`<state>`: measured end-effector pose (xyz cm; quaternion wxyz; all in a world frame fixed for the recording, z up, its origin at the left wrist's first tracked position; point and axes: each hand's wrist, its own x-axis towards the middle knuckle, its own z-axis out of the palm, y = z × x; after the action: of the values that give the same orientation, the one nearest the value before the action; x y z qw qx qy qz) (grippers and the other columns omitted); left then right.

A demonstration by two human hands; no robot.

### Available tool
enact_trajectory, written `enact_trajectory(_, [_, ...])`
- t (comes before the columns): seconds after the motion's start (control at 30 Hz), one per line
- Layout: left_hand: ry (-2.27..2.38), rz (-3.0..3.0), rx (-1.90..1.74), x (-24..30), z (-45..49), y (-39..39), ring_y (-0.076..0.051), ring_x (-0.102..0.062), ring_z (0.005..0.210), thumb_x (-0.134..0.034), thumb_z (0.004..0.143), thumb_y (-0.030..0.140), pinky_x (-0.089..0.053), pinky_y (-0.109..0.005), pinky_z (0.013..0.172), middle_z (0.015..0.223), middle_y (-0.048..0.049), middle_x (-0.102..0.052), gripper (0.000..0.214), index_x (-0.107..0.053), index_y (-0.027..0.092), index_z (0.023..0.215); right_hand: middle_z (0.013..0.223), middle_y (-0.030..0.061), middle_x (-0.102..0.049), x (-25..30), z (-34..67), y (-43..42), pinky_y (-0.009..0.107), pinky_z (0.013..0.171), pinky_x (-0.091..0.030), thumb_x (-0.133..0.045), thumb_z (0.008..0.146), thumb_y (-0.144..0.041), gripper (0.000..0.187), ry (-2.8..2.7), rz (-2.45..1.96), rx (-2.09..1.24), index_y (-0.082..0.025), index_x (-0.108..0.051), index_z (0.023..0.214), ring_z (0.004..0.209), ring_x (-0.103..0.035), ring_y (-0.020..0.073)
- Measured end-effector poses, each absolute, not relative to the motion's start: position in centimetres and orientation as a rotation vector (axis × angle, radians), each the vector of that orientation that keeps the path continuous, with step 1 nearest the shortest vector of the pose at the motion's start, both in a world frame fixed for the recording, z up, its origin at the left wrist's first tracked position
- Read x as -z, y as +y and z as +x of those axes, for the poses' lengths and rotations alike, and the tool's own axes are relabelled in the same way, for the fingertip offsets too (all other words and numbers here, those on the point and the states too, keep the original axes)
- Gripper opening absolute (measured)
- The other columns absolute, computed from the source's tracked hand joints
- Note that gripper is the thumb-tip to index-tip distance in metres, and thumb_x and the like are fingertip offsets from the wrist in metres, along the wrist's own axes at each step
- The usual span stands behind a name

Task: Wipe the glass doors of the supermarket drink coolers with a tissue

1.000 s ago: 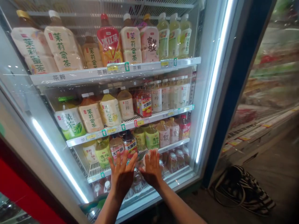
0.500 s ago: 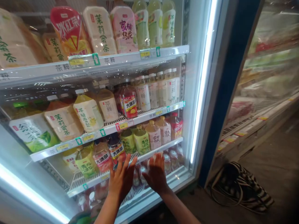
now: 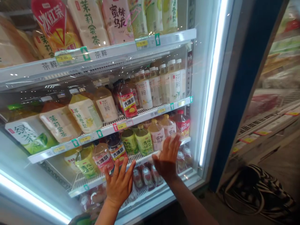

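Note:
My left hand (image 3: 119,182) is open, fingers spread and pointing up, in front of the lower shelf of a lit drinks fridge. Beyond its fingertips stand a bottle of dark iced tea (image 3: 117,149) and a pinkish tea bottle (image 3: 102,155). My right hand (image 3: 168,157) is also open, higher and further right, its palm turned to the fridge. It partly covers the peach oolong bottles (image 3: 157,135). Green tea bottles (image 3: 143,140) stand between the two hands. Reflections suggest glass in front of the shelves; whether either hand touches it I cannot tell.
Large tea bottles (image 3: 87,23) fill the upper shelf, and smaller ones (image 3: 145,89) the middle shelf. A bright light strip (image 3: 214,78) runs up the right side. On the floor at right lies a striped bag (image 3: 269,187), beside another shelf unit (image 3: 260,125).
My right hand has moved up and to the right, away from the left hand. The left hand stays low, with its fingers spread. The view has shifted, so the striped bag appears further right.

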<state>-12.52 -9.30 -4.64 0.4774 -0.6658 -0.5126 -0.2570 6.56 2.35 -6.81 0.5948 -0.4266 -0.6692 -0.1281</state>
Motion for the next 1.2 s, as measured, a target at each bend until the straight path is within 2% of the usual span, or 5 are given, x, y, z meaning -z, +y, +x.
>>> enact_trajectory(0.53, [-1.254, -1.615, 0.678, 4.4, -12.3, -9.3, -0.022, -0.019, 0.158, -0.068, 0.09, 0.049, 0.002, -0.053, 0.132, 0.158, -0.0013, -0.044, 0.069, -0.042, 0.037, 0.153, 0.172, 0.019, 0.014, 9.8, 9.3, 3.7, 0.079, 0.119, -0.024, -0.023, 0.106, -0.046, 0.076, -1.357, -1.205, 0.192, -0.011, 0.009, 0.165, 0.157, 0.003, 0.0489])
enact_trajectory(0.73, [-1.237, -1.615, 0.763, 4.9, -12.4, -8.8, -0.019, -0.019, 0.159, -0.065, 0.093, 0.048, -0.001, -0.053, 0.132, 0.151, -0.0008, -0.055, 0.063, -0.045, 0.038, 0.151, 0.172, 0.0206, 0.009, 13.8, 8.1, 2.4, 0.078, 0.114, -0.031, -0.025, 0.102, -0.063, 0.086, -1.691, -1.014, 0.277, -0.012, 0.002, 0.166, 0.158, 0.004, 0.0469])
enact_trajectory(0.9, [-1.252, -1.586, 0.722, 5.6, -12.6, -8.7, -0.019, -0.019, 0.159, -0.072, 0.086, 0.046, -0.003, -0.05, 0.132, 0.146, 0.0005, -0.062, 0.064, -0.052, 0.04, 0.147, 0.172, 0.0152, 0.016, 8.9, 13.4, 8.8, 0.082, 0.118, -0.012, -0.024, 0.106, -0.045, 0.075, -1.285, -1.137, 0.166, -0.016, 0.013, 0.164, 0.159, 0.014, 0.0395])
enact_trajectory(1.07, [-1.261, -1.614, 0.651, 5.1, -12.5, -9.0, -0.021, -0.014, 0.16, -0.068, 0.089, 0.046, 0.0, -0.054, 0.133, 0.147, -0.0008, -0.061, 0.048, -0.064, 0.037, 0.136, 0.171, 0.018, 0.02, 8.5, 7.5, 2.9, 0.079, 0.119, -0.018, -0.032, 0.103, -0.055, 0.086, -1.588, -1.049, 0.19, -0.011, 0.009, 0.165, 0.157, 0.012, 0.0444])
enact_trajectory(1.2, [-1.243, -1.641, 0.62, 3.9, -12.0, -9.5, -0.02, -0.011, 0.161, -0.065, 0.092, 0.042, 0.002, -0.054, 0.133, 0.152, 0.0013, -0.056, 0.051, -0.059, 0.033, 0.142, 0.171, 0.0178, 0.02, 0.0, 3.0, 0.1, 0.078, 0.119, -0.019, -0.034, 0.104, -0.048, 0.084, -1.634, -0.924, 0.291, -0.013, 0.012, 0.164, 0.158, 0.01, 0.0429])
